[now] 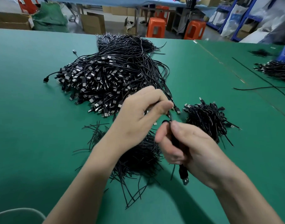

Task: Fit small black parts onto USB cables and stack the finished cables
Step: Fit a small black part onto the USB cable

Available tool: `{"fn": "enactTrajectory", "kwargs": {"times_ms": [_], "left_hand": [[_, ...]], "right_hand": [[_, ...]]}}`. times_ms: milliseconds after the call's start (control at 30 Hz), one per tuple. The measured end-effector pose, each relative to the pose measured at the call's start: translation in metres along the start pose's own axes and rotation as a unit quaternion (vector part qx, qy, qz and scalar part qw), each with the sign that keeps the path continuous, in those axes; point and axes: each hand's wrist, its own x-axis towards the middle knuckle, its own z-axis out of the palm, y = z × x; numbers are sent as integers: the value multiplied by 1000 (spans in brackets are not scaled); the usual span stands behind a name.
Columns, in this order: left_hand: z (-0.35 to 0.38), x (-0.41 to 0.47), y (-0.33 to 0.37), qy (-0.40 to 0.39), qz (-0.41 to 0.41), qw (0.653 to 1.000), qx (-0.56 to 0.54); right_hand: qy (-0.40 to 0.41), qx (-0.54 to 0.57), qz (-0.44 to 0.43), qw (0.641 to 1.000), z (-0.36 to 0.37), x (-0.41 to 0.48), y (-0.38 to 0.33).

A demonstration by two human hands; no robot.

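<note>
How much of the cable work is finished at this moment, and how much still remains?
Done, probably: only the small bundle to the right of the hands. In hand: the right hand grips one cable, and the left hand pinches at its wire. Left: the big pile of USB cables, so most work remains.

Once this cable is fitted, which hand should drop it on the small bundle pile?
Probably the right hand: it grips the cable, and the small pile lies on its side.
</note>
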Motion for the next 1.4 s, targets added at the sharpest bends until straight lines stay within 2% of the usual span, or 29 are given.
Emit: {"fn": "enactTrajectory", "kwargs": {"times_ms": [33,100,167,200,233,300,367,467,533,600,667,800,867,933,1033,1100,1200,1300,1400], "left_hand": [[7,-1,0,-8,-7,1000,-23],[17,-4,1,-44,-50,993,-96],[25,-7,2,-96,-85,983,-134],[28,-8,2,-118,-87,983,-109],[31,-9,3,-136,-84,984,-79],[31,-9,5,-166,-73,983,-36],[22,-5,6,-192,-74,979,14],[-2,-2,3,-221,-66,963,142],[-19,-1,3,-201,-80,960,176],[-32,-1,3,-159,-99,968,167],[-39,-3,3,-109,-113,978,135],[-31,-2,1,-18,-144,988,-46],[-21,-1,0,6,-173,974,-149],[-14,0,-3,-5,-180,963,-201],[-13,-3,-11,-116,-150,964,-184],[-14,-4,-15,-154,-134,964,-171],[-13,-3,-15,-128,-145,964,-181],[-9,-3,-15,-89,-149,973,-151],[-7,-2,-17,-61,-148,976,-149]], "right_hand": [[-17,52,-27,998,3,2,-3],[1,106,-100,989,4,6,-11],[66,113,-173,976,2,11,-20],[105,90,-203,970,-1,13,-24],[142,46,-226,963,-4,16,-27],[205,-111,-255,938,-10,17,-29],[240,-290,-255,891,-15,16,-27],[250,-475,-172,826,-21,14,-19],[237,-536,-80,806,-20,14,-14],[213,-544,-20,811,-19,13,-8],[180,-537,-10,824,-18,11,-2],[65,-302,27,951,-14,9,4],[12,-211,31,977,-12,7,3],[-18,-175,23,984,-12,7,0],[-25,-161,0,987,-15,7,-4],[-29,-180,-10,983,-17,6,-6],[-29,-175,0,984,-18,6,-5],[-15,-120,14,993,-15,7,-3],[39,-65,7,997,-10,9,-2]]}}
